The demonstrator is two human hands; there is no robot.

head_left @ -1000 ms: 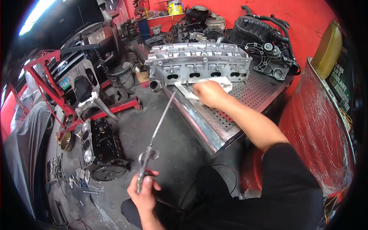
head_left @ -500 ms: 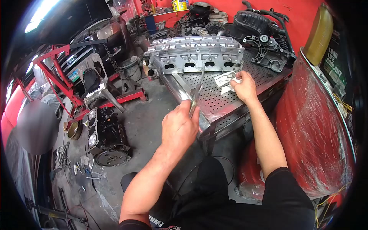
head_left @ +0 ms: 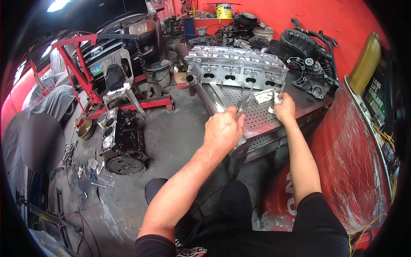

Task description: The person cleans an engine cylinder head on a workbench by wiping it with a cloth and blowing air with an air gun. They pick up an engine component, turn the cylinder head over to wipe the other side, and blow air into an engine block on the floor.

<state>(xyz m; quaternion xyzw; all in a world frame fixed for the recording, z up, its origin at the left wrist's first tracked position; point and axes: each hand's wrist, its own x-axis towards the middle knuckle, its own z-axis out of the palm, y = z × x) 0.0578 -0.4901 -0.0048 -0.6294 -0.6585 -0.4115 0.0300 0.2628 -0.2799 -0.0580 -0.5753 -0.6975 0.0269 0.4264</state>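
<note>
My left hand (head_left: 223, 129) is closed around a slim metal tool (head_left: 244, 104), whose thin end points up towards the cylinder head. My right hand (head_left: 284, 108) pinches a white cloth (head_left: 265, 97) over the perforated metal table (head_left: 262, 123). Part of the cloth spreads out to the left of my fingers. Behind both hands, the silver cylinder head (head_left: 238, 68) lies along the far side of the table, its row of dark ports facing me. Neither hand touches it.
Black engine parts (head_left: 308, 64) sit at the table's back right. An engine block (head_left: 124, 141) stands on the floor at the left, near a red hoist (head_left: 79, 79). A plastic-wrapped red drum (head_left: 338, 158) is at the right, with a yellow-brown container (head_left: 366, 64) above.
My left hand has come up and forward with the tool, from low over the floor to the table's edge. My right hand has drawn back from the cylinder head with the cloth. The view has shifted.
</note>
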